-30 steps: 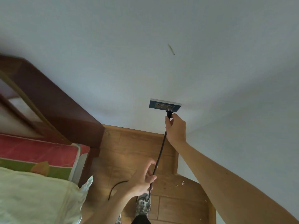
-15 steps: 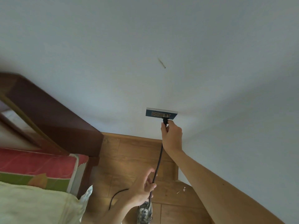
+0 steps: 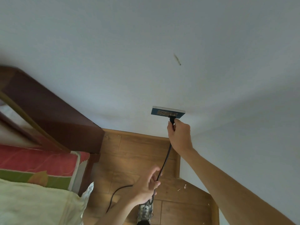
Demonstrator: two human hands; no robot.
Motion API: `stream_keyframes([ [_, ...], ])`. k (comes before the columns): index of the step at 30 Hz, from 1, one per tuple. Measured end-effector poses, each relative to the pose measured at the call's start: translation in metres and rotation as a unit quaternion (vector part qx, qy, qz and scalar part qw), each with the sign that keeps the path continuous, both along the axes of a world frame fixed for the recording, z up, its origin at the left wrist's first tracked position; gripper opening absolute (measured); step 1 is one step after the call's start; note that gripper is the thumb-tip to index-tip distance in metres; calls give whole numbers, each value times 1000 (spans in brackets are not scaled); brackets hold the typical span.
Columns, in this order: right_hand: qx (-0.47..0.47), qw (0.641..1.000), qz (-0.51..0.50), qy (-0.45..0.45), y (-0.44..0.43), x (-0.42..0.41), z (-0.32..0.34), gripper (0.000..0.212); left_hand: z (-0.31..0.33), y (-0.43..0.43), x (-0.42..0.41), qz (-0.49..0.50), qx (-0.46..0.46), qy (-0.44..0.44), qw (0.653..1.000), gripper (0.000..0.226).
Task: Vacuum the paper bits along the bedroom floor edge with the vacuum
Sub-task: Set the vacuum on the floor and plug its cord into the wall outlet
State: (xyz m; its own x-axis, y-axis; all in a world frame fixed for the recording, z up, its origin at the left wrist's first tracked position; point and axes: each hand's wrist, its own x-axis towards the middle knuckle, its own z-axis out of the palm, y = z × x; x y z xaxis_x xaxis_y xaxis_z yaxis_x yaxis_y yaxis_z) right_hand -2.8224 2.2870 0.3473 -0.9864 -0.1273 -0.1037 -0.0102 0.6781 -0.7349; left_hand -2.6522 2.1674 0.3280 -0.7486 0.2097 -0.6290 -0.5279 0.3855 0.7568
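My right hand [image 3: 179,135] grips the black plug [image 3: 171,119] at the blue wall socket [image 3: 168,112], low on the white wall. The plug's head sits in the socket's right outlet. A black power cord [image 3: 165,160] runs down from the plug into my left hand [image 3: 146,186], which holds it loosely above the wooden floor [image 3: 138,153], then loops away to the left. Small paper bits [image 3: 182,187] lie on the floor along the right wall edge. The vacuum itself is out of sight.
A dark wooden bed frame [image 3: 53,114] with a red and green mattress [image 3: 32,163] and a pale pillow [image 3: 37,203] fills the left. My patterned shoe [image 3: 144,210] stands on the floor below my left hand. The floor strip between bed and right wall is narrow.
The view has shifted slightly and the socket sits a little lower in frame. Both hands stay in the same hold on plug and cord.
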Motion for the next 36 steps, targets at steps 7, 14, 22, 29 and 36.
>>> stream_keyframes([
  [7,24,999,-12,24,-5,-8,-5,24,-7,2,-7,-1,7,20,1000,16],
  [14,28,999,2,15,-6,-9,-1,22,-11,0,-13,-11,-2,15,1000,17],
  [22,103,995,-9,-12,-9,-14,10,25,5,-12,-19,-73,-77,31,994,13],
  [29,300,944,109,-81,-11,-23,68,39,60,-46,-43,-92,-151,0,984,76],
  [36,374,878,297,-32,-31,-16,153,59,156,-118,-47,-105,-304,32,946,90],
])
